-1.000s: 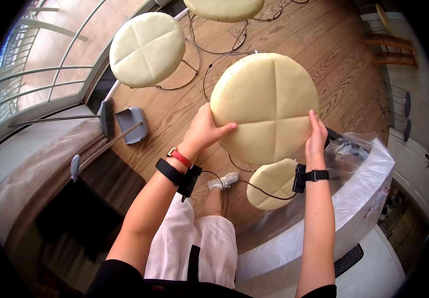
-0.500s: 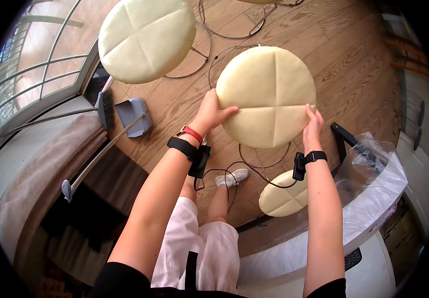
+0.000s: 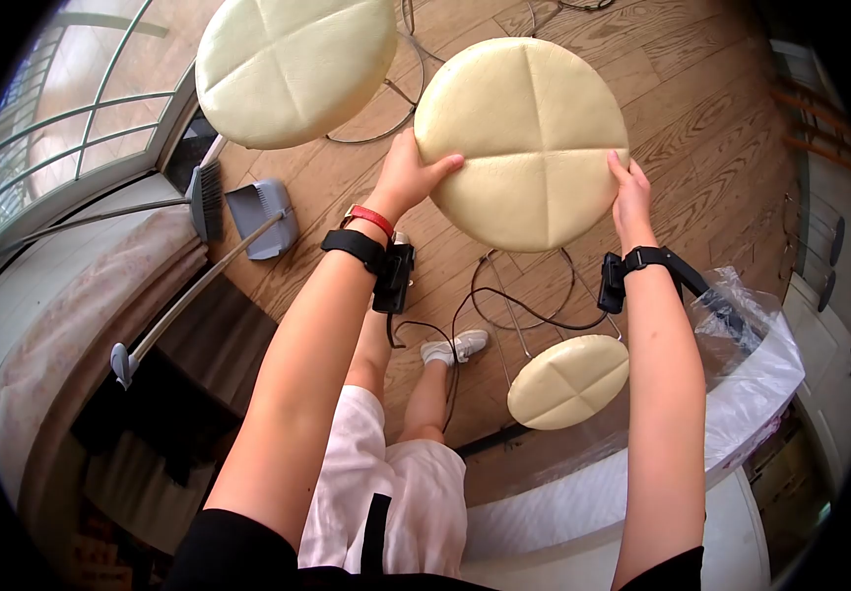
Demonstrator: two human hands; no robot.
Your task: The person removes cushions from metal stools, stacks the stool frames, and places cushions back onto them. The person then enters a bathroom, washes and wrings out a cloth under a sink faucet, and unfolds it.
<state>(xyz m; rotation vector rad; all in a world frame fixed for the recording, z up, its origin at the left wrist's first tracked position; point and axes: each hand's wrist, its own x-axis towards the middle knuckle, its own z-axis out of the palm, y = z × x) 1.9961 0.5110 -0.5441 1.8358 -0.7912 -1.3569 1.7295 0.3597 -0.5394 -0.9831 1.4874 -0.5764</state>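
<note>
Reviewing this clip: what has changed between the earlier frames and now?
The held cream seat has moved up the view, seemingly away from the body, widening its gap from the smaller seat below. The camera shifted too: the upper-left seat now runs off the top edge. Left hand and right hand keep their grip on opposite sides. Broom and dustpan seem unmoved.

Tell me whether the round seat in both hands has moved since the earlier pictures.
Yes, forward: judged against the dustpan, the round seat now sits farther up the view.
</note>
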